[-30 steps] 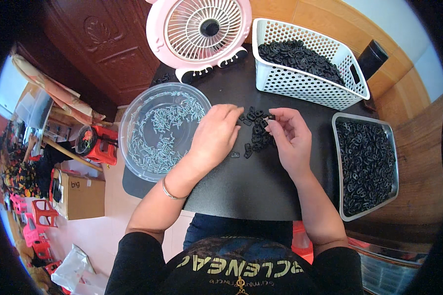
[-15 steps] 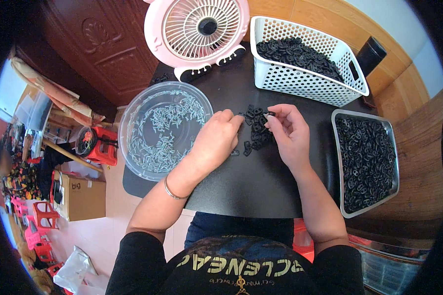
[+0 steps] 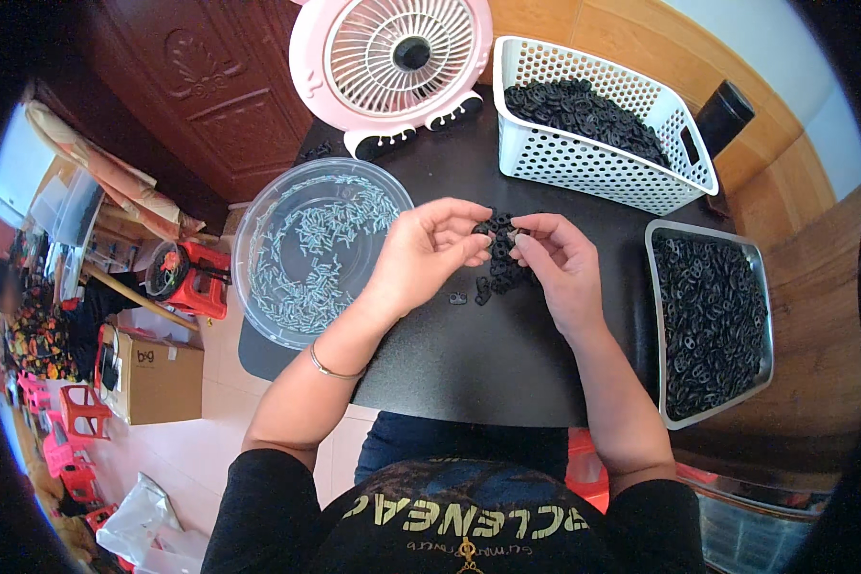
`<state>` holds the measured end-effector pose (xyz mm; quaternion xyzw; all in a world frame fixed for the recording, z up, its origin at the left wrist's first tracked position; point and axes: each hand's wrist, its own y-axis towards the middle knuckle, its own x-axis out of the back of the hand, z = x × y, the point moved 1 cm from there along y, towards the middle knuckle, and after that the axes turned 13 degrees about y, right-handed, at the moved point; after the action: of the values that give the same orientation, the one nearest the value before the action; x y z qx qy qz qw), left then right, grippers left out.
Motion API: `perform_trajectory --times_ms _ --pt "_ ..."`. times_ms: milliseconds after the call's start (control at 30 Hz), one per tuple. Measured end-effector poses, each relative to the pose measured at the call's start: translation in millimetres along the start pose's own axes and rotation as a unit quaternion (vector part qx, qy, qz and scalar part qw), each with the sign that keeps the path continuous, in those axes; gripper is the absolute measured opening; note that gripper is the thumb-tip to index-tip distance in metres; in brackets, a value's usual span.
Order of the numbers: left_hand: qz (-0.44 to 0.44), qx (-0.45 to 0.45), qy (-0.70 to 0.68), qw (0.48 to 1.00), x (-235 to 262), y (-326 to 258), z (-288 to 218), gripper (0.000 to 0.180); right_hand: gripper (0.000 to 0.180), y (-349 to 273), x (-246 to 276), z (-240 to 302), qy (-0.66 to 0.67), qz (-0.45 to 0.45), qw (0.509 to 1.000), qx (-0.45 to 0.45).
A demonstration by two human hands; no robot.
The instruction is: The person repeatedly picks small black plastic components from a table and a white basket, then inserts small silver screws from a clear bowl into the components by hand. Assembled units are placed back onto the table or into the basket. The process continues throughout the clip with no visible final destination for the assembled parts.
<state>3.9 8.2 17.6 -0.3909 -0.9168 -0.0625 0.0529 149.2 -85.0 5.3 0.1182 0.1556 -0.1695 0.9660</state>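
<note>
**Both Hands at the Pile of Black Parts**

Viewed from beside the table (image 3: 469,373), all positions are taken from the pile (image 3: 503,277), and sides are the person's own. The bare stretch of table lies on the near side of the pile. One loose part (image 3: 457,298) rests there, just off the pile's left edge.

Left hand (image 3: 423,251): at the pile's left edge, thumb and forefinger pinching a black part (image 3: 483,229), remaining fingers loosely curled. A bracelet (image 3: 335,371) encircles this forearm. Right hand (image 3: 560,273): at the pile's right edge, thumb and forefinger pinching a small piece; its kind cannot be made out.

Left of the pile stands a clear round bowl (image 3: 354,260) containing short metal pins (image 3: 306,306). Well to the right of the pile, a tray (image 3: 658,330) is filled with black parts. Beyond the pile, to the right, a white perforated basket (image 3: 584,177) holds more. Beyond it, to the left, stands a pink fan (image 3: 411,53). Farthest left of the pile, on the floor, are a carton (image 3: 167,383) and a red stool (image 3: 85,411).
</note>
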Motion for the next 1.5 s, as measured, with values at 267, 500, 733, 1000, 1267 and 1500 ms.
perform_trajectory --times_ms 267,500,733,1000,1267,1500 --pt "0.014 0.012 -0.163 0.986 -0.2 1.8 5.8 0.022 0.016 -1.8 -3.5 2.3 0.047 0.006 0.999 -0.011" --pt "0.024 0.041 -0.156 0.987 -1.3 -0.5 3.5 0.018 0.014 -2.3 -4.3 1.1 0.025 0.004 1.0 -0.01" --pt "0.034 0.02 -0.164 0.986 -1.2 0.8 4.8 0.019 0.013 -2.9 -5.6 2.5 0.031 0.001 0.999 -0.013" --pt "0.038 0.01 -0.168 0.985 -1.6 -0.4 1.2 0.018 0.012 -3.3 -5.7 0.9 0.047 0.005 0.999 -0.02" --pt "0.043 0.007 -0.146 0.988 -1.6 -0.6 4.3 0.013 0.012 -5.0 -9.1 -0.9 -0.025 0.022 0.998 0.047" --pt "0.046 -0.014 -0.184 0.982 -1.9 0.6 3.9 0.009 0.012 -6.9 -8.9 -2.0 -0.081 0.013 0.994 0.068"
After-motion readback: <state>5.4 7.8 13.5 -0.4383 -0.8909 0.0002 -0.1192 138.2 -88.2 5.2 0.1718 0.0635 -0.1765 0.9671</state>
